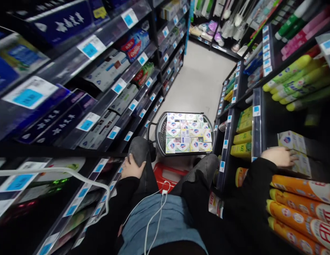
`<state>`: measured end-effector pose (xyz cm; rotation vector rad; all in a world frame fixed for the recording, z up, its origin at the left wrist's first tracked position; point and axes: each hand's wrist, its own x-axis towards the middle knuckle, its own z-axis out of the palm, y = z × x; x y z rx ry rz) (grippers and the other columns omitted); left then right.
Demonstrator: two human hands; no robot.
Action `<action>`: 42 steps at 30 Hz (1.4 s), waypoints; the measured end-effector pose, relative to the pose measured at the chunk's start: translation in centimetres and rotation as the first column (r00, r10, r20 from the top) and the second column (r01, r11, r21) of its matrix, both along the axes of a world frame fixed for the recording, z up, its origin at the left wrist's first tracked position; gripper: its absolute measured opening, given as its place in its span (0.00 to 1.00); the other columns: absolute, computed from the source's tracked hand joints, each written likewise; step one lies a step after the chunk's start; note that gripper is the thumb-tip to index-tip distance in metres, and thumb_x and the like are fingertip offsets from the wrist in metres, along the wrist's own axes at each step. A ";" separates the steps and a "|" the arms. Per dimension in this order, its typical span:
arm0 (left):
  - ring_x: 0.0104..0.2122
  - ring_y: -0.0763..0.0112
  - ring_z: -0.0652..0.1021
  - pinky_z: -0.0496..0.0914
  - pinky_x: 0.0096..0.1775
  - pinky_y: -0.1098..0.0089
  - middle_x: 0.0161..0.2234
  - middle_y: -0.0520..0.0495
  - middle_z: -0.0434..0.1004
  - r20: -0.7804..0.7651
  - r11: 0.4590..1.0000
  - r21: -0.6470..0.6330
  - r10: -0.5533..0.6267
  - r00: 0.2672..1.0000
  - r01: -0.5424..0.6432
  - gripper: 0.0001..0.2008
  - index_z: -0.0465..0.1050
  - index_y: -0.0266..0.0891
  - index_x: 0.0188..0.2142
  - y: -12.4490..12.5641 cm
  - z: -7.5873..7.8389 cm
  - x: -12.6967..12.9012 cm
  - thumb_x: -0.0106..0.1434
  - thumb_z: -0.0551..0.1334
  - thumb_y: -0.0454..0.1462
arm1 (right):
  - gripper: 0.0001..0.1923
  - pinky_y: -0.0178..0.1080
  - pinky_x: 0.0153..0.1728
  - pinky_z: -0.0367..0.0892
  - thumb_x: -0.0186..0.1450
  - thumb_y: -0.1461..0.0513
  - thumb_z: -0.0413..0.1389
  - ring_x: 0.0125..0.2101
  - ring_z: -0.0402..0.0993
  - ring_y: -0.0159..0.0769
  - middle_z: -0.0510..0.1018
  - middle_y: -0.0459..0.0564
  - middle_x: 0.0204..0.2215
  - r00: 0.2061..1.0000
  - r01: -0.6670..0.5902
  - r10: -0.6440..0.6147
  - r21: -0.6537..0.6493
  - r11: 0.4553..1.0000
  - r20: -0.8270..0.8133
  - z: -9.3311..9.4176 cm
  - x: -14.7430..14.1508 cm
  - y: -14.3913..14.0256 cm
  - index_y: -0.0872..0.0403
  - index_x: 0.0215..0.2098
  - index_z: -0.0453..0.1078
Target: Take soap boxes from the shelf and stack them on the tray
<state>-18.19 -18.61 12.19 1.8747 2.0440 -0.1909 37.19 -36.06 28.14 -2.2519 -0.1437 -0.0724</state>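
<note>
My left hand (133, 167) lies on my left knee, its fingers spread over the grey trousers and nothing in it. Reaching into the shelf on the right, my right hand (279, 157) rests against stacked white soap boxes (294, 141), fingers apart and slightly bent. Its fingertips touch the boxes' side; I see no box lifted. In front of my knees stands a black shopping basket (161, 136). Neat rows of soap boxes (196, 132), white with green, pink and yellow marks, fill it.
Toothpaste boxes (108, 69) line the left shelves. On the right are yellow-green AXE boxes (241, 137), orange bottles (303, 209) and yellow bottles (295, 78). A red stool (167, 175) is beneath me. White cables (156, 219) hang at my front. The aisle floor (203, 71) runs ahead.
</note>
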 end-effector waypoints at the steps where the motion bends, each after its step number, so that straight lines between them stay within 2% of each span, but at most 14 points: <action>1: 0.58 0.37 0.65 0.63 0.55 0.49 0.66 0.24 0.50 -0.007 1.000 0.002 0.009 1.000 -0.009 0.44 0.45 0.27 0.69 0.0 -0.2 -0.1 0.63 0.54 0.53 | 0.28 0.63 0.60 0.22 0.68 0.62 0.38 0.67 0.38 0.57 0.47 0.71 0.66 0.982 0.151 -0.133 -0.137 0.979 0.131 0.1 -0.4 0.2 0.61 0.64 0.58; 3: 0.58 0.37 0.65 0.63 0.56 0.49 0.66 0.24 0.51 -0.006 1.000 0.005 0.020 1.000 -0.020 0.44 0.46 0.28 0.69 0.0 -0.8 -0.5 0.62 0.56 0.53 | 0.28 0.65 0.60 0.34 0.63 0.64 0.49 0.64 0.45 0.63 0.56 0.79 0.61 0.905 0.368 -0.256 -0.319 0.873 0.341 0.7 -1.7 0.5 0.72 0.58 0.62; 6: 0.61 0.35 0.62 0.60 0.57 0.46 0.66 0.23 0.50 0.053 0.999 0.015 0.033 0.998 -0.034 0.44 0.48 0.26 0.68 0.1 -1.1 -1.0 0.61 0.58 0.51 | 0.32 0.63 0.58 0.49 0.60 0.61 0.57 0.59 0.56 0.62 0.61 0.76 0.58 0.921 0.205 -0.072 -0.318 0.926 0.383 2.8 -4.8 0.6 0.69 0.60 0.61; 8: 0.64 0.37 0.57 0.55 0.61 0.47 0.66 0.24 0.50 0.174 0.998 0.061 0.007 0.985 -0.018 0.41 0.53 0.26 0.67 0.1 -0.3 -0.6 0.60 0.61 0.46 | 0.28 0.61 0.56 0.54 0.62 0.55 0.56 0.55 0.63 0.56 0.66 0.67 0.54 0.936 -0.028 0.076 -0.141 0.990 0.343 4.4 -7.6 1.0 0.60 0.57 0.65; 10: 0.66 0.42 0.53 0.50 0.64 0.49 0.65 0.28 0.54 0.403 0.993 0.118 -0.074 0.912 0.029 0.37 0.60 0.28 0.63 0.2 1.7 0.6 0.56 0.63 0.42 | 0.24 0.57 0.53 0.61 0.60 0.50 0.58 0.47 0.70 0.50 0.72 0.58 0.47 0.957 -0.282 0.261 0.191 0.940 0.128 5.4 -11.1 2.2 0.55 0.49 0.69; 12: 0.65 0.46 0.57 0.52 0.63 0.50 0.63 0.31 0.59 0.708 0.988 0.090 -0.153 0.689 0.127 0.37 0.61 0.33 0.63 0.1 5.0 2.7 0.55 0.65 0.43 | 0.24 0.50 0.45 0.68 0.54 0.47 0.62 0.40 0.73 0.44 0.76 0.53 0.39 0.826 -0.400 0.545 0.532 0.746 -0.143 5.8 -15.3 4.1 0.53 0.41 0.71; 15: 0.61 0.50 0.65 0.64 0.57 0.52 0.64 0.34 0.59 0.992 0.877 -0.059 -0.001 0.125 0.476 0.45 0.50 0.42 0.67 -0.3 11.6 6.0 0.55 0.66 0.49 | 0.25 0.43 0.37 0.71 0.50 0.46 0.66 0.34 0.75 0.41 0.77 0.50 0.30 0.442 -0.383 0.821 0.752 0.536 -0.361 5.3 -22.3 7.2 0.55 0.35 0.72; 16: 0.61 0.51 0.65 0.66 0.56 0.54 0.65 0.35 0.56 0.999 0.822 -0.047 0.051 0.008 0.568 0.48 0.49 0.45 0.68 -0.5 13.7 6.9 0.52 0.69 0.50 | 0.25 0.42 0.37 0.70 0.50 0.45 0.66 0.33 0.75 0.40 0.78 0.50 0.29 0.332 -0.374 0.856 0.778 0.505 -0.396 4.9 -24.6 7.9 0.55 0.34 0.73; 18: 0.59 0.52 0.67 0.67 0.53 0.58 0.63 0.36 0.59 0.992 0.778 -0.026 0.099 -0.082 0.627 0.50 0.54 0.45 0.65 -0.9 16.9 8.1 0.47 0.73 0.49 | 0.25 0.40 0.36 0.70 0.51 0.45 0.66 0.33 0.75 0.39 0.78 0.49 0.28 0.192 -0.360 0.886 0.809 0.464 -0.423 4.1 -28.7 8.7 0.56 0.35 0.73; 21: 0.47 0.59 0.75 0.68 0.49 0.62 0.49 0.40 0.73 0.988 0.808 -0.105 0.152 -0.033 0.580 0.42 0.66 0.37 0.54 -1.7 18.3 8.0 0.43 0.75 0.50 | 0.26 0.36 0.34 0.68 0.49 0.45 0.68 0.31 0.72 0.35 0.77 0.47 0.29 0.174 -0.348 0.896 0.826 0.444 -0.409 2.5 -33.0 8.0 0.55 0.34 0.72; 26: 0.36 0.67 0.75 0.69 0.42 0.67 0.36 0.48 0.73 0.980 0.832 -0.180 0.199 0.020 0.525 0.35 0.67 0.36 0.43 -5.3 16.8 5.9 0.39 0.76 0.48 | 0.25 0.32 0.26 0.61 0.52 0.44 0.66 0.23 0.62 0.28 0.69 0.42 0.21 0.171 -0.365 0.878 0.799 0.478 -0.447 -0.4 -35.2 4.4 0.54 0.26 0.65; 34: 0.47 0.60 0.77 0.72 0.48 0.63 0.47 0.43 0.75 0.987 0.924 0.150 -0.161 0.001 0.352 0.39 0.65 0.40 0.49 -10.6 18.1 5.3 0.38 0.78 0.40 | 0.19 0.38 0.45 0.68 0.55 0.48 0.66 0.38 0.72 0.36 0.77 0.49 0.34 0.126 -0.170 0.947 0.934 0.315 -0.297 0.3 -34.4 2.0 0.54 0.29 0.73; 38: 0.51 0.58 0.76 0.72 0.51 0.60 0.53 0.41 0.73 0.929 0.890 0.332 -0.365 0.053 0.312 0.36 0.65 0.42 0.52 -11.2 18.6 5.5 0.44 0.76 0.39 | 0.17 0.41 0.49 0.69 0.55 0.50 0.66 0.45 0.73 0.40 0.78 0.49 0.37 0.083 -0.036 0.936 0.938 0.346 -0.342 -0.2 -35.4 2.4 0.53 0.32 0.73; 42: 0.56 0.57 0.72 0.71 0.53 0.59 0.54 0.40 0.70 0.841 0.811 0.512 -0.540 0.027 0.283 0.31 0.65 0.43 0.53 -10.8 18.7 5.7 0.50 0.72 0.35 | 0.24 0.42 0.45 0.71 0.51 0.46 0.67 0.43 0.75 0.42 0.79 0.49 0.37 -0.022 0.065 0.894 0.892 0.448 -0.447 -1.9 -36.5 2.6 0.52 0.37 0.72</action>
